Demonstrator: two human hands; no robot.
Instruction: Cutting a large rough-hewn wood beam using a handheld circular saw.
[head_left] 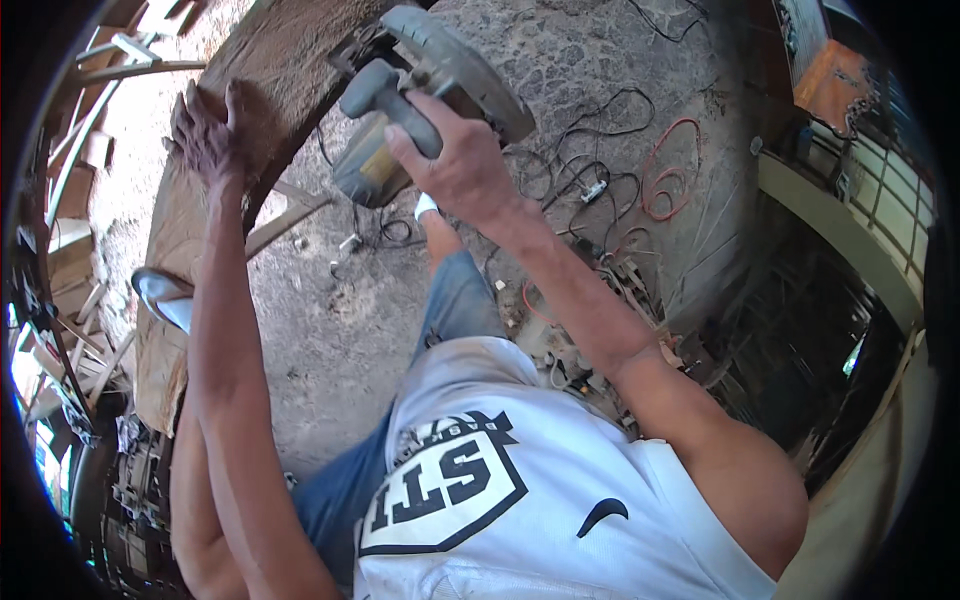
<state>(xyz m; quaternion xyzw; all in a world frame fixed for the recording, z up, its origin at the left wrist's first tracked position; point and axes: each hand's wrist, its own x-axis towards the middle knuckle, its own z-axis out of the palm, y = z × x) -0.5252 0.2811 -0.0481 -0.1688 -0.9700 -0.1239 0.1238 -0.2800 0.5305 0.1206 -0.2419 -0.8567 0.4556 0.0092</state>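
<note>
Far left: timber offcuts are strewn over the ground. Next, a thick, curved wooden slab is laid lengthwise, running from upper centre down to lower left. A slipper-clad foot is placed at its lower part. Left hand is laid on the slab's upper part, palm down, fingers spread, nothing gripped. Centre top: circular saw is held at the slab's right edge; contact between them can't be confirmed. Its rear handle is clamped in the right hand, fingers wrapped. Further right, black cables and an orange cord are left tangled on the dusty floor.
</note>
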